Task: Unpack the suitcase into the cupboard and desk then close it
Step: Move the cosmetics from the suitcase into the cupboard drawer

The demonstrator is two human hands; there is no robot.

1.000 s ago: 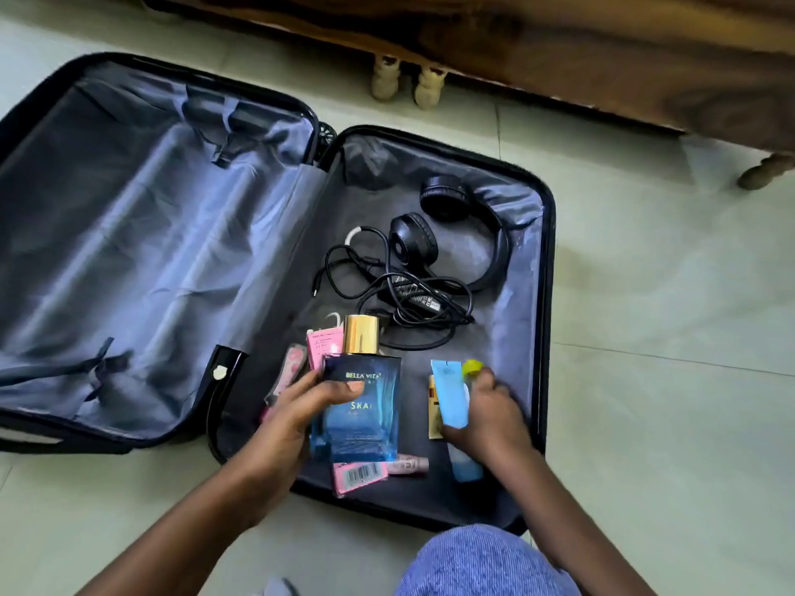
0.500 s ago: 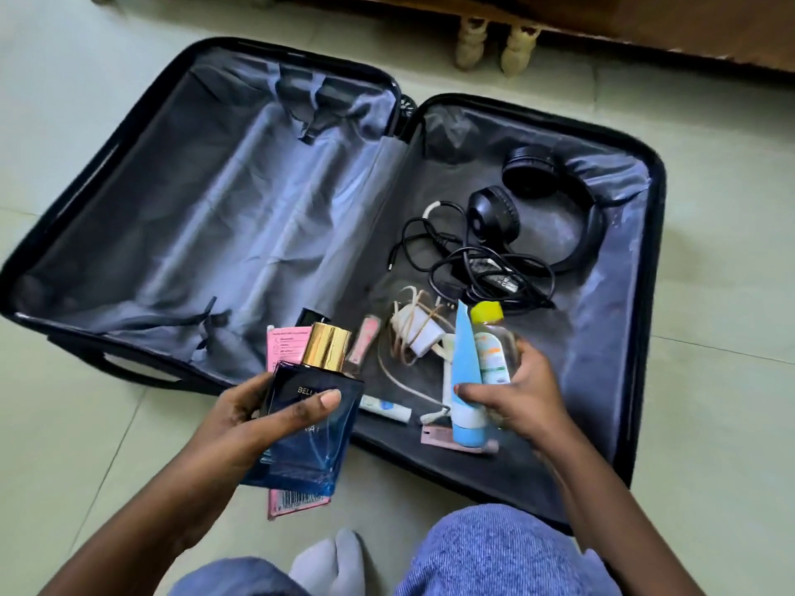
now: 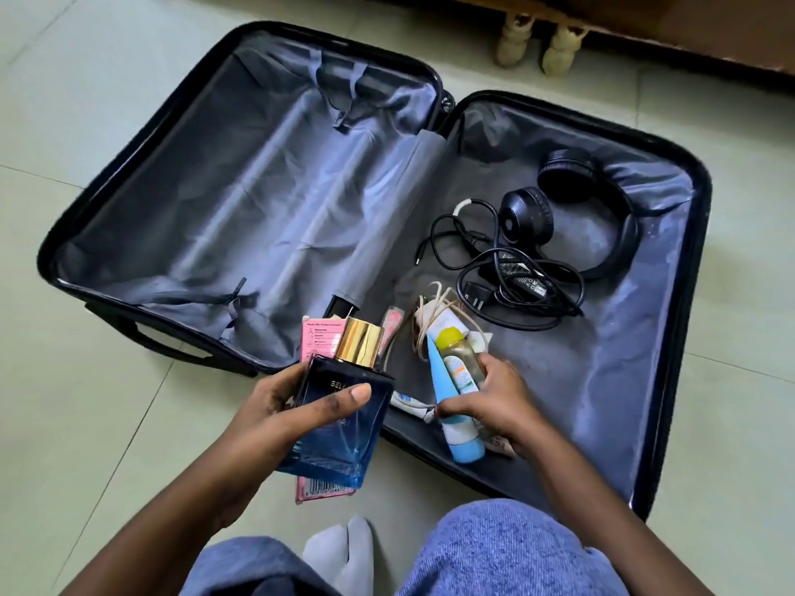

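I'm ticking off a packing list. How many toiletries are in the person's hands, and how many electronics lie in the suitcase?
Toiletries in hand: 4: blue perfume bottle and pink box in the left hand; blue tube and yellow-capped bottle in the right hand.
Electronics in the suitcase: 3: black headphones, black charger with cord, white charger with cord.
Total: 7

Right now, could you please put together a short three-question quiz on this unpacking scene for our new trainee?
1. True or false: the left hand holds the blue perfume bottle.
2. What does the right hand grip? A) headphones B) a blue tube and a yellow-capped bottle C) a black charger
3. Which half of the open suitcase holds the headphones and black cables: left or right as seen?

Key: 1 true; 2 B, blue tube and yellow-capped bottle; 3 right.
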